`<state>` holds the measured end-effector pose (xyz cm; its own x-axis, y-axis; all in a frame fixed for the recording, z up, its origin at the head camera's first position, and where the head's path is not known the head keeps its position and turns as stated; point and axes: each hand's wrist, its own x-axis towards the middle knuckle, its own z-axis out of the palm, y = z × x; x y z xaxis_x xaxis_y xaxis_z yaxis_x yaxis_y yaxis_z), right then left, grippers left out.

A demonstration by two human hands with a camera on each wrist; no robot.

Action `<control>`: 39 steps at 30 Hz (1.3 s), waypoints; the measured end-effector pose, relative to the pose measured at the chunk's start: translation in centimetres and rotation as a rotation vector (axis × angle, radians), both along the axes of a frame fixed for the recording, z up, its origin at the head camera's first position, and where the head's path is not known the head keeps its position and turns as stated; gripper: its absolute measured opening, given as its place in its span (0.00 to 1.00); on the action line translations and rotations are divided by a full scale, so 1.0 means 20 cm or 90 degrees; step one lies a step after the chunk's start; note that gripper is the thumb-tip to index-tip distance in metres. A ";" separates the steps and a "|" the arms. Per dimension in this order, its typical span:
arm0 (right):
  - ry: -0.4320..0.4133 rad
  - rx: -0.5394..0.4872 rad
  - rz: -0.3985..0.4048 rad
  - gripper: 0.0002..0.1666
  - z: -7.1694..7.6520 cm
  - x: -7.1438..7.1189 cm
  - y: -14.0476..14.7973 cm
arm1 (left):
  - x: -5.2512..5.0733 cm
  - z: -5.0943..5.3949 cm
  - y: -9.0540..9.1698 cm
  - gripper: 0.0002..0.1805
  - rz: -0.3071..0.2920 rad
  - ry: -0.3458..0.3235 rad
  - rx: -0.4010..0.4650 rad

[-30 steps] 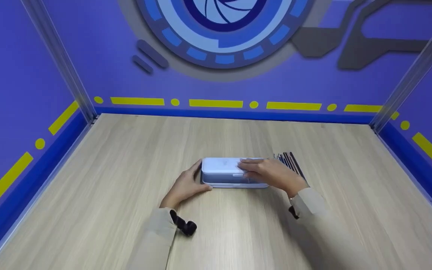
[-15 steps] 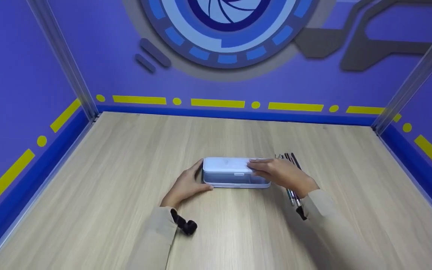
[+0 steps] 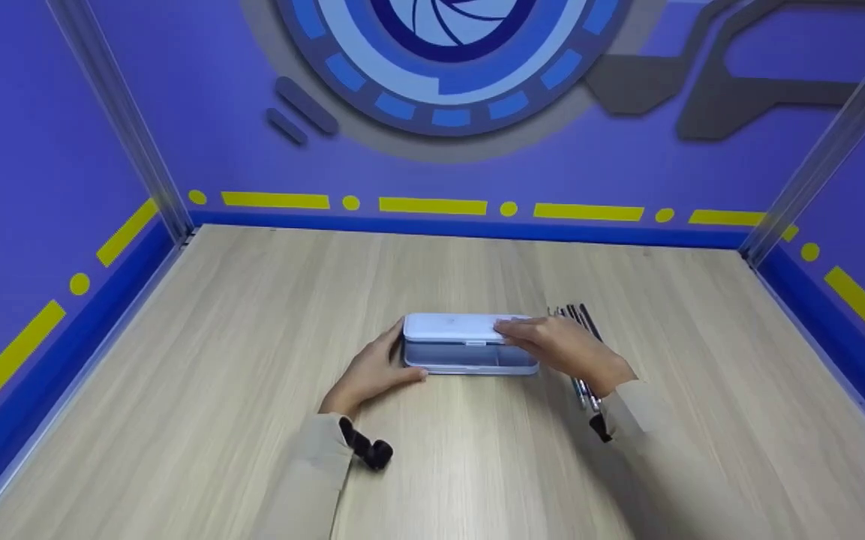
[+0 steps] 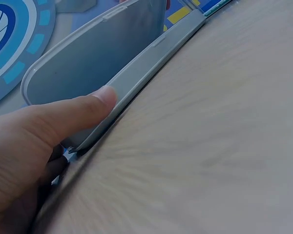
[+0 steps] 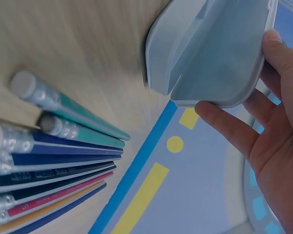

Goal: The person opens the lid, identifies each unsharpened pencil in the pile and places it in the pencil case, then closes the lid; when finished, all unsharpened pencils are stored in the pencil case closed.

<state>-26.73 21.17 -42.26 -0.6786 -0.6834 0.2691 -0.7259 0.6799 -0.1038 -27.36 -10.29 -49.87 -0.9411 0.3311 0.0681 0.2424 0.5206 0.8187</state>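
Note:
A pale, translucent pencil case (image 3: 451,328) lies lengthwise on the table, its hinged lid raised at the front. My left hand (image 3: 368,373) grips the case's left end. In the left wrist view its thumb lies on the front wall of the base (image 4: 136,66); its fingers are mostly hidden. My right hand (image 3: 569,351) holds the lid's right end, fingers on top. The right wrist view shows thumb and fingers around the edge of the lid (image 5: 224,63). Part of a divider shows inside the case.
Several pencils (image 5: 63,173) in various colours lie side by side right of the case, partly under the right hand. The wooden table (image 3: 312,285) is bounded by blue-purple panels (image 3: 440,172) at the back and sides.
The right hand has slid rightward along the lid, uncovering more of the case and pencils. The lid's front edge now stands higher. The left hand stays at the left end.

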 end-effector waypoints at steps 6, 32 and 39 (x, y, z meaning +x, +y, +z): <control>-0.021 -0.010 -0.004 0.19 0.02 0.00 -0.01 | 0.00 0.00 0.00 0.59 0.008 -0.004 0.006; -0.123 -0.141 -0.100 0.14 0.07 -0.08 0.04 | 0.00 0.00 0.00 0.61 -0.008 0.004 -0.004; -0.173 -0.240 -0.136 0.15 0.06 -0.11 0.07 | 0.00 0.00 -0.01 0.61 -0.006 0.012 -0.016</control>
<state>-28.84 22.48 -40.98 -0.8724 -0.4110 0.2647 -0.4874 0.6897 -0.5355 -27.44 -10.40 -49.90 -0.9366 0.3417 0.0778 0.2631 0.5391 0.8001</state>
